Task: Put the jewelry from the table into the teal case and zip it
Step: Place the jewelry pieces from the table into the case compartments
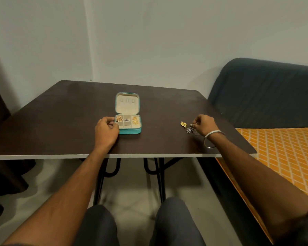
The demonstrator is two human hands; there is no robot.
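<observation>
The teal case [130,131] lies open in the middle of the dark table [60,121], its cream lid [127,104] flat behind it. Gold pieces fill its left [119,118] and right [135,120] compartments. My left hand [106,129] has curled fingers and rests against the case's left side. My right hand [204,125] pinches a silver beaded piece of jewelry [190,129] that lies on the table to the right. A gold flower-shaped piece [183,124] lies just left of it. A dark leaf-shaped piece [196,133] sits under my right hand.
A dark blue sofa [265,93] stands at the right behind the table. An orange patterned cloth [281,153] lies beside the table's right edge. The table's black metal legs [160,176] and my knees [171,221] are below the front edge.
</observation>
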